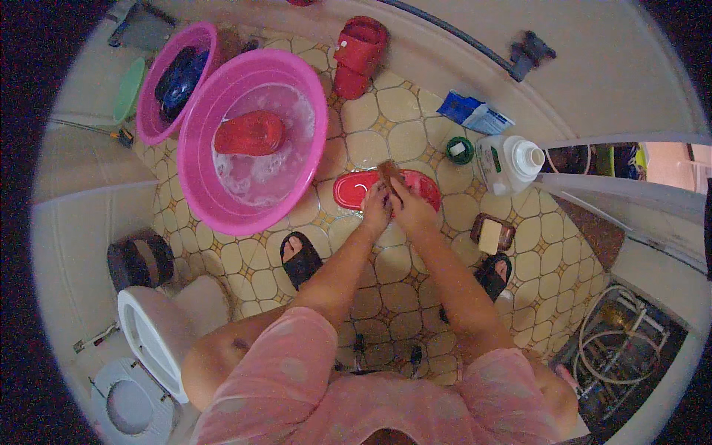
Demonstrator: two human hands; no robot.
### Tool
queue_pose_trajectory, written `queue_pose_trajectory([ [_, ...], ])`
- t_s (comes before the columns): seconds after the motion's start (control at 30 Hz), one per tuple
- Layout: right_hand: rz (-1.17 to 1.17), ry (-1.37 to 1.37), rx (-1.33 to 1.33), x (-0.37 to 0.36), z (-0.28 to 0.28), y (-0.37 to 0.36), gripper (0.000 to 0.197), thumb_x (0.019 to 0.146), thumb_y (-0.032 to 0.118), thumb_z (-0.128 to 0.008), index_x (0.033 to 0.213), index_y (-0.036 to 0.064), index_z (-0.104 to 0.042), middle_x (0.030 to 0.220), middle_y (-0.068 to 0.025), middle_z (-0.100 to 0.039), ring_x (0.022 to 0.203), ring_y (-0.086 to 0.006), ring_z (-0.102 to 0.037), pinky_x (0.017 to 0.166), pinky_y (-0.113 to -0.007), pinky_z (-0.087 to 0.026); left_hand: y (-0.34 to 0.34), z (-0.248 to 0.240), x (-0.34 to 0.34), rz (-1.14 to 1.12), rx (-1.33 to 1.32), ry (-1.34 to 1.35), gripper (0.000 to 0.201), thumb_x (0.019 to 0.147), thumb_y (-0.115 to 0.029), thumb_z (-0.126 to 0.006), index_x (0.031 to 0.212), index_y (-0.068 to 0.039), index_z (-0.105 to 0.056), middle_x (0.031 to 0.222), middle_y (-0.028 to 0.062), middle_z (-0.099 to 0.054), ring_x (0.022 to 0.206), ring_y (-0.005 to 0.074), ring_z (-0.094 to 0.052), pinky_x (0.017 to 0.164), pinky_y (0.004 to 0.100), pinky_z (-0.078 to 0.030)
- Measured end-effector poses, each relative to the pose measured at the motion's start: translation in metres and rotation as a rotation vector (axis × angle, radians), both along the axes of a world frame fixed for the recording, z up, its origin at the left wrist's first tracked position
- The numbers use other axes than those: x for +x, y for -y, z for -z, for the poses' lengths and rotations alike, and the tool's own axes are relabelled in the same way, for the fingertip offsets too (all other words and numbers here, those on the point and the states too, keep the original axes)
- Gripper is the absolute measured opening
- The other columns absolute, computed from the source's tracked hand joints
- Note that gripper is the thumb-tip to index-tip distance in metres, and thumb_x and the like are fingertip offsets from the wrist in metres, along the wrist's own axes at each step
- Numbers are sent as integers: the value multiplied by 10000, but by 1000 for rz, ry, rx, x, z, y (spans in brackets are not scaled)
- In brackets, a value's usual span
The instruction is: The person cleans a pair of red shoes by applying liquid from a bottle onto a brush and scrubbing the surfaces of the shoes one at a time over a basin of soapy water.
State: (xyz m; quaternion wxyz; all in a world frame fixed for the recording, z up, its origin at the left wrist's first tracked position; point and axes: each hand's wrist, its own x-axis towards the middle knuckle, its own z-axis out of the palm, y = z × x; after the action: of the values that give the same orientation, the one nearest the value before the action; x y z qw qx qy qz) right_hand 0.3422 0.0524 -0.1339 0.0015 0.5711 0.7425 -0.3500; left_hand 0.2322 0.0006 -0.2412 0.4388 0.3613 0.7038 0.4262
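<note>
A red slipper (347, 191) lies on the tiled floor in front of me, with a white curved mark on it. Over its middle my two hands meet. Fingers of my right hand (415, 210) close around a brown brush (389, 173), which looks like a wooden block tilted above the slipper. Right beside it, my left hand (377, 210) has its fingers drawn together near the brush and the slipper; what they grip is hidden. Another red slipper (250, 133) rests in sudsy water in the large pink basin (194, 178).
Behind the large basin, a second pink basin (150, 132) holds dark items. Red slippers (356, 63) lean at the far wall. To the right are a blue packet (475, 113), a green cap (459, 150), a white jug (508, 167) and a soap dish (506, 233). A toilet (152, 337) stands left.
</note>
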Motion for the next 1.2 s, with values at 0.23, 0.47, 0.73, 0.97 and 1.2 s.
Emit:
queue_pose_trajectory([
  [0.23, -62, -28, 229, 30, 2, 36, 426, 886, 433, -430, 1304, 354, -415, 848, -165, -643, 733, -387, -616, 665, -478, -494, 9, -3, -5, 141, -39, -481, 293, 779, -141, -600, 1068, -89, -587, 1290, 73, -436, 1165, 293, -426, 907, 461, -344],
  [0.47, -4, 39, -88, 2, -9, -15, 448, 894, 437, -421, 1330, 338, -385, 910, -200, -630, 794, -392, -611, 696, -468, -484, 3, 6, -1, 181, 44, -399, 307, 795, -184, -599, 1084, -84, -579, 1270, 74, -452, 1169, 287, -418, 904, 460, -339],
  [0.73, -6, -119, 134, 29, 10, 37, 436, 895, 368, -470, 1321, 299, -411, 929, -223, -618, 799, -399, -604, 711, -469, -479, 9, 6, -7, 134, -14, -444, 387, 764, -228, -623, 1115, -71, -577, 1301, 91, -431, 1197, 289, -395, 941, 463, -315],
  [0.97, 117, -37, -141, -4, -24, -11, 420, 896, 349, -463, 1308, 274, -433, 923, -233, -614, 830, -395, -601, 729, -480, -473, 14, -28, -6, 388, -83, -501, 719, 600, -331, -756, 1199, -15, -516, 1371, 171, -332, 1250, 353, -313, 1005, 464, -259],
  [1.2, 48, -297, 110, 38, -7, 54, 438, 879, 279, -512, 1309, 258, -432, 952, -229, -608, 825, -400, -595, 753, -472, -483, 12, -28, -4, 472, -103, -512, 677, 625, -316, -739, 1227, -93, -523, 1393, 183, -298, 1266, 372, -275, 1023, 470, -223],
])
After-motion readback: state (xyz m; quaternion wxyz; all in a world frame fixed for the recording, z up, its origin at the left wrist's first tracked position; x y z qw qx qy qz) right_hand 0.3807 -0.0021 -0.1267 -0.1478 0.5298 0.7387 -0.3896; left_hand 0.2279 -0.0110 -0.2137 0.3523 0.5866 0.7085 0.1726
